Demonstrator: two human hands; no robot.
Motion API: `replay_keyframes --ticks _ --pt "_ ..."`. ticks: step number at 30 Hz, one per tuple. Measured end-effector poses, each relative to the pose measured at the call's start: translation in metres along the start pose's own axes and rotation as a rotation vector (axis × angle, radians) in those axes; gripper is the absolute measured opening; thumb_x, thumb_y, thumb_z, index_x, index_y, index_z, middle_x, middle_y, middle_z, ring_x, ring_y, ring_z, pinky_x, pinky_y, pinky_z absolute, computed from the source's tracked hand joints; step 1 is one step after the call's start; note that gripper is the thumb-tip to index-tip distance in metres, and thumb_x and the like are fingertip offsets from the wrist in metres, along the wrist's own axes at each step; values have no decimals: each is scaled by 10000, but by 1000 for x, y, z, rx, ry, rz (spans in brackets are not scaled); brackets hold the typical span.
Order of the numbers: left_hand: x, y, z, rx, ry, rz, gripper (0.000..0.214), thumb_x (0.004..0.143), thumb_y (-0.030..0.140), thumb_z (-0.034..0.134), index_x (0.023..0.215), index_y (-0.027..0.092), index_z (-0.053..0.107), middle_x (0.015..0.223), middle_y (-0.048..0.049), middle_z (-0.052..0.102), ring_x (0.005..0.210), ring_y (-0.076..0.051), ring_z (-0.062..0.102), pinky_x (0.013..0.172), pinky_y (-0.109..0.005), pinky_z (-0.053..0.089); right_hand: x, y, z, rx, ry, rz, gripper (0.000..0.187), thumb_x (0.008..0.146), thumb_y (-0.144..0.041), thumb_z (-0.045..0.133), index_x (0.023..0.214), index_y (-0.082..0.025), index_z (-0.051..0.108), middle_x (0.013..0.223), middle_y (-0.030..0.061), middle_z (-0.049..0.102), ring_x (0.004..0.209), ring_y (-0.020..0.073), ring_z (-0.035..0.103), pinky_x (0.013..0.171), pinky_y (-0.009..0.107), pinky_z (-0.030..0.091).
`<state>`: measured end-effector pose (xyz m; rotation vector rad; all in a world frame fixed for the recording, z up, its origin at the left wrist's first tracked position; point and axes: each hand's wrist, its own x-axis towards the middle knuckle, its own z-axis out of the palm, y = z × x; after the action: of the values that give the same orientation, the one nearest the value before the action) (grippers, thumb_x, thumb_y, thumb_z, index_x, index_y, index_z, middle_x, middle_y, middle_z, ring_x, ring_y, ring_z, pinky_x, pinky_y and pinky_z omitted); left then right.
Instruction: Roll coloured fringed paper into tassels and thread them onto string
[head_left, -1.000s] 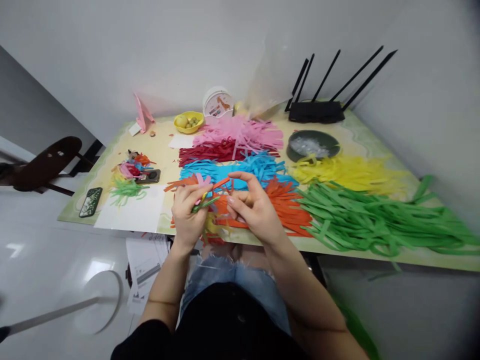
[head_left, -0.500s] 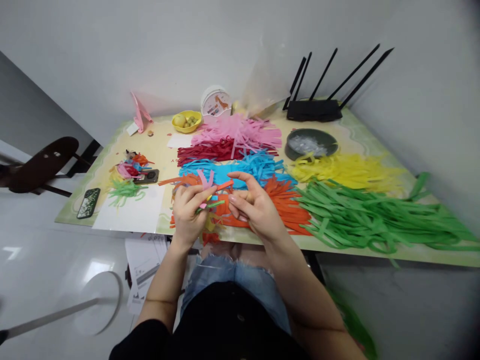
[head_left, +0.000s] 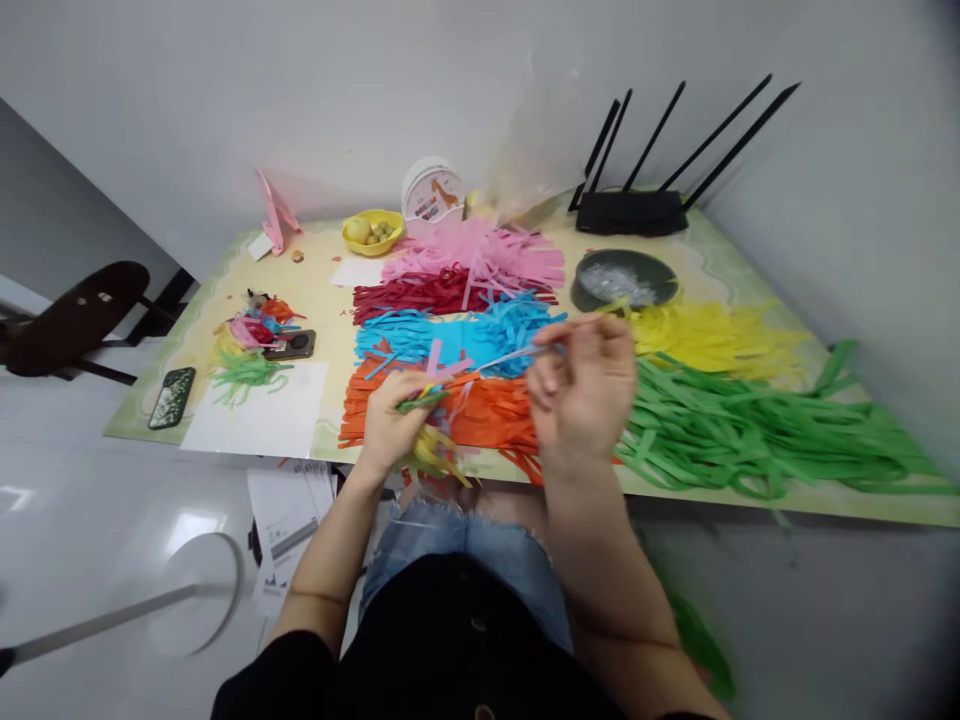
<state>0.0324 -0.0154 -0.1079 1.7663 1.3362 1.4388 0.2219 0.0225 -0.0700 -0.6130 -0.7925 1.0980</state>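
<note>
My left hand [head_left: 391, 425] is closed around a small bundle of coloured strips [head_left: 424, 400], with pink, yellow, blue and green showing at the fingers and yellow ends hanging below. A thin pale strand [head_left: 504, 359] runs taut from this bundle to my right hand [head_left: 583, 388], whose fingers pinch its far end. Motion blurs the right hand a little. Beneath both hands lie orange fringed strips [head_left: 487, 412]; just beyond them are blue fringed strips [head_left: 450, 340].
Red [head_left: 420, 296] and pink strips [head_left: 480, 258] lie farther back. Yellow [head_left: 720, 342] and green strips [head_left: 765, 430] spread to the right, near a dark bowl [head_left: 664, 290] and a black router [head_left: 631, 213]. Leftward are a finished-looking tassel pile [head_left: 251, 370], white paper [head_left: 262, 425] and a phone [head_left: 172, 398].
My right hand has moved right and slightly up, away from the left, drawing the pale strand taut. An orange strip that stuck out between the hands no longer shows there.
</note>
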Motion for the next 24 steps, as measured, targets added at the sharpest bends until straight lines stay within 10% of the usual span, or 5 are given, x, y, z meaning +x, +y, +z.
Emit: replay_keyframes --ticks 4,11,17,24 --pt "7 4 -1 -289 80 -338 231 715 337 807 894 192 805 1125 -78 729 1048 -236 656 929 -347 486 12 -12 -8 -63 49 -173 257 862 -435 707 894 -259 523 572 -92 419 416 59 294 370 168 210" --pt "11 14 0 -485 -57 -485 400 598 341 892 847 174 629 777 21 630 712 -120 580 699 -236 456 -1 12 14 -607 -603 178 191 873 -362 646 965 -198 679 706 -4 580 616 122 484 562 257 362" --pt "16 17 -5 -510 -210 -431 513 545 342 926 782 175 503 722 58 485 669 -89 467 640 -209 382 14 18 22 -467 -955 347 229 805 -374 647 833 -157 715 732 17 646 655 131 530 621 265 397" --pt "16 13 -2 -534 -162 -454 498 545 340 925 840 170 561 738 49 528 666 -92 483 642 -212 388 7 24 24 -513 -800 362 240 746 -397 656 749 -159 625 607 -36 519 541 83 408 532 238 306"
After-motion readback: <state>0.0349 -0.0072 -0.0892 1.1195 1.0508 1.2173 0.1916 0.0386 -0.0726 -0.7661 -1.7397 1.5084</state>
